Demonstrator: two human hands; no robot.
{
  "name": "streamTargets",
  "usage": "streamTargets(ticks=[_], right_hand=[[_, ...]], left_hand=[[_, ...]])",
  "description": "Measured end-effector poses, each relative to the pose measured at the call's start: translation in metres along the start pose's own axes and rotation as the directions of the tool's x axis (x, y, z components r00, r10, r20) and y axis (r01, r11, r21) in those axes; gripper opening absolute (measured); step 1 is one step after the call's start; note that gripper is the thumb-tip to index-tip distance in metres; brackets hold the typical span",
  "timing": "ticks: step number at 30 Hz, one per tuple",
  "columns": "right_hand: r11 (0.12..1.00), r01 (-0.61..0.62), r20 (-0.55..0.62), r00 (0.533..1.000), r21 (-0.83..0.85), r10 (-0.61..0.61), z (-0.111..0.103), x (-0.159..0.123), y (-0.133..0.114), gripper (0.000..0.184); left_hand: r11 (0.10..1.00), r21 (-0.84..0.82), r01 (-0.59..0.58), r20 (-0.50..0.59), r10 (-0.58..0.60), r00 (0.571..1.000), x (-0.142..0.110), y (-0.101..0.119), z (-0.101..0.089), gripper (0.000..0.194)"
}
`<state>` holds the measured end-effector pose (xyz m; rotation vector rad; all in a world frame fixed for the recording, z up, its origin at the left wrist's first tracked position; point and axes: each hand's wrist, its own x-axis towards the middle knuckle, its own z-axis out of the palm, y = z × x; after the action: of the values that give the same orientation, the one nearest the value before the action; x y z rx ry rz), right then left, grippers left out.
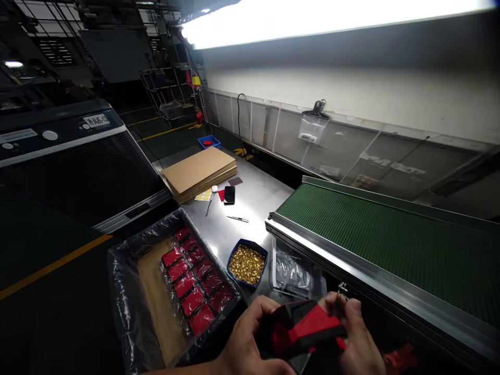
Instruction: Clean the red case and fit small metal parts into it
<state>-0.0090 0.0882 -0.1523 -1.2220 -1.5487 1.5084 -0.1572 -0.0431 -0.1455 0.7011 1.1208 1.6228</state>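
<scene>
A red and black plastic part (310,328) is in front of me at the bottom of the view, slightly blurred. My left hand (250,338) is closed around its left side. At the part's right end is my right hand (361,333), thumb and fingers pinched together; what sits between the fingertips is too small to make out. A small shiny metal fitting (342,287) shows just above those fingertips, and I cannot tell whether they touch it. Beyond the hands stands a blue bin (258,285) full of small brass-coloured pieces (246,263).
To the left, a plastic-lined crate (121,291) holds rows of red parts (183,284) beside cardboard. A green conveyor belt (375,239) runs along the right. On the metal table (260,200) lie stacked cardboard sheets (199,172), a black phone-like object (229,195) and a thin pen-like tool (237,219).
</scene>
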Motion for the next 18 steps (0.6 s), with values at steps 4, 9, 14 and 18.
streamTargets(ticks=[4, 9, 14, 18], right_hand=[[0.942, -0.215, -0.003, 0.975, 0.259, 0.223, 0.018, -0.012, -0.033, 0.057], [0.955, -0.170, -0.092, 0.976, 0.242, 0.197, 0.029, -0.026, -0.059, 0.054], [0.972, -0.143, -0.040, 0.987, 0.185, 0.153, 0.025, -0.028, -0.048, 0.056], [0.975, -0.168, 0.081, 0.984, 0.143, 0.157, 0.024, -0.033, -0.039, 0.061]], left_hand=[[0.988, 0.145, 0.047, 0.061, -0.057, 0.997, -0.002, 0.013, 0.003, 0.063], [0.981, 0.155, 0.120, 0.017, -0.124, 0.992, -0.003, 0.015, 0.011, 0.055], [0.973, 0.203, 0.112, -0.101, -0.093, 0.991, -0.001, 0.006, 0.014, 0.064], [0.949, 0.287, 0.134, -0.110, -0.107, 0.988, 0.007, 0.018, 0.009, 0.060]])
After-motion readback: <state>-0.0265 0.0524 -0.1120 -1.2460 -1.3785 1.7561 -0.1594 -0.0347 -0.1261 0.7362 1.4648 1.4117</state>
